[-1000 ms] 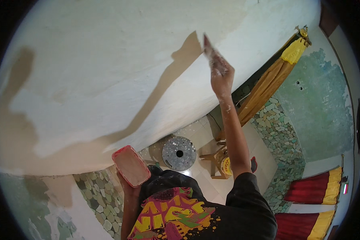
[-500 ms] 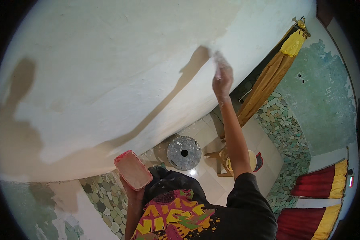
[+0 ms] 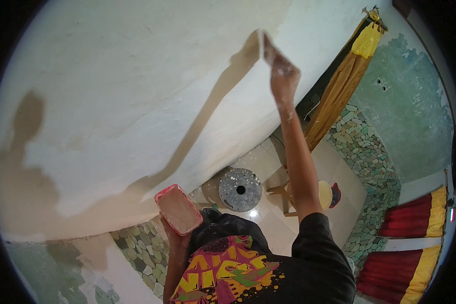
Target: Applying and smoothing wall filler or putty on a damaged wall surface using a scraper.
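My left hand grips a red-rimmed rectangular tub from below, close to my body. Pale, smooth paste fills the tub. Far out in front, my right arm is stretched up to the pale wall. White smears cover my right hand, whose fingers close on a thin, flat scraper. The scraper is seen nearly edge-on, at or close against the wall surface, and is slightly blurred. Damp-looking, darker patches show on the wall's upper part.
A round, grey, paint-spotted stool stands on the tiled floor. Beside it is a wooden chair, partly behind my arm. A gathered brown curtain hangs right of the wall. Red and yellow curtains hang at far right.
My right hand has moved up along the wall with the scraper, and its wrist is bent more to the left. The view has turned slightly; my left hand still holds the tub.
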A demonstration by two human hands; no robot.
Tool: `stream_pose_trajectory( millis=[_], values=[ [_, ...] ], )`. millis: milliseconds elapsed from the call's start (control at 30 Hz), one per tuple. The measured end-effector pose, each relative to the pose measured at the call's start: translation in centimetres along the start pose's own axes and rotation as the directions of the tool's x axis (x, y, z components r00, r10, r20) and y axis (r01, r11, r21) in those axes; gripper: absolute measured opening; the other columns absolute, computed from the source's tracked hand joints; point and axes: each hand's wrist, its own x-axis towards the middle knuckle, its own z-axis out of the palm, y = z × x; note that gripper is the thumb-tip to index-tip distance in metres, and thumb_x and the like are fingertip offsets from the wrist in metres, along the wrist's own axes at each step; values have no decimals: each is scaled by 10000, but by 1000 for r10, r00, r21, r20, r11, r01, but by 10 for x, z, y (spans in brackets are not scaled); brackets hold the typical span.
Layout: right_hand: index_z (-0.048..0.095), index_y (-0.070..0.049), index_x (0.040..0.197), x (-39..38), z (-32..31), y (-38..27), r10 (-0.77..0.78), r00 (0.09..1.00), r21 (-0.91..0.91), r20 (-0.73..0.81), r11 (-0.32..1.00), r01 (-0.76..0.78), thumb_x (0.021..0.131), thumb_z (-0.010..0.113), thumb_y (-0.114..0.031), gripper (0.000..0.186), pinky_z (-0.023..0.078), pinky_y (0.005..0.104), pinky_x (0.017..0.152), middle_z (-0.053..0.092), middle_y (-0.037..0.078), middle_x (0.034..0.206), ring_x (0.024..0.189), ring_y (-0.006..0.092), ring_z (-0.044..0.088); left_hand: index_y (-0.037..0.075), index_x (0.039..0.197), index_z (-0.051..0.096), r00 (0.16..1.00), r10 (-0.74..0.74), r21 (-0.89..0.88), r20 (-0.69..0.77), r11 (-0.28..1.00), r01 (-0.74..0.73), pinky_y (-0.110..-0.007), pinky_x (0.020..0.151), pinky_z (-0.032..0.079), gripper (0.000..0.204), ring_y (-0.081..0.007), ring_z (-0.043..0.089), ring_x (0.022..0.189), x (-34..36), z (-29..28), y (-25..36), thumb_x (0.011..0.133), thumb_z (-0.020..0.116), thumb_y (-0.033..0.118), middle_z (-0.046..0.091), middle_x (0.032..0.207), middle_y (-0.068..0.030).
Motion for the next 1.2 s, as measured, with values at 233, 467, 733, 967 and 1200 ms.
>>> stream_pose_trajectory(
  millis=[233, 467, 733, 967, 1200],
  values=[
    [754, 27, 1098, -3, 30, 26, -46, 972, -216, -232, 976, -6, 884, 661, -27, 240, 557, 364, 799, 729, 258, 916, 902, 378, 735, 130, 1505, 448, 1000, 10, 87, 22, 996, -12, -510, 1063, 513, 638, -312, 597, 1270, 11, 29, 0, 1038, 470, 564, 574, 1443, -96],
    [730, -20, 1218, -32, 15, 10, -196, 979, -15, -59, 981, 196, 911, 617, 103, 350, 537, 329, 903, 747, 154, 1169, 1061, 206, 699, 121, 1473, 469, 999, -34, 126, 17, 992, 32, -528, 1008, 551, 602, -308, 641, 1211, 20, 55, 0, 1039, 481, 539, 620, 1371, -102],
    [757, -143, 1222, -21, 12, 99, -582, 804, -366, 120, 727, 581, 867, 670, -26, 384, 406, 455, 1115, 703, 75, 1322, 1363, 282, 562, 122, 1493, 459, 1000, -21, 107, -15, 994, 23, -520, 1045, 530, 649, -314, 617, 1247, 8, 33, -3, 1030, 474, 578, 597, 1413, -107],
    [717, -67, 1281, -11, 13, 69, -41, 947, 242, -318, 962, 123, 905, 593, 45, 411, 524, 323, 968, 724, 153, 1268, 1148, 245, 703, 123, 1470, 489, 996, -22, 125, -88, 992, 32, -518, 1034, 538, 616, -322, 626, 1233, -14, 32, 4, 1023, 495, 547, 610, 1397, -110],
    [775, -80, 1137, -35, 34, -15, 12, 1000, -221, -22, 975, -17, 858, 680, -119, 297, 555, 427, 768, 710, 207, 840, 796, 372, 700, 143, 1470, 474, 995, 30, 95, -96, 995, -21, -542, 991, 552, 643, -319, 629, 1218, -8, 49, 5, 998, 547, 574, 619, 1358, -102]
  ],
)
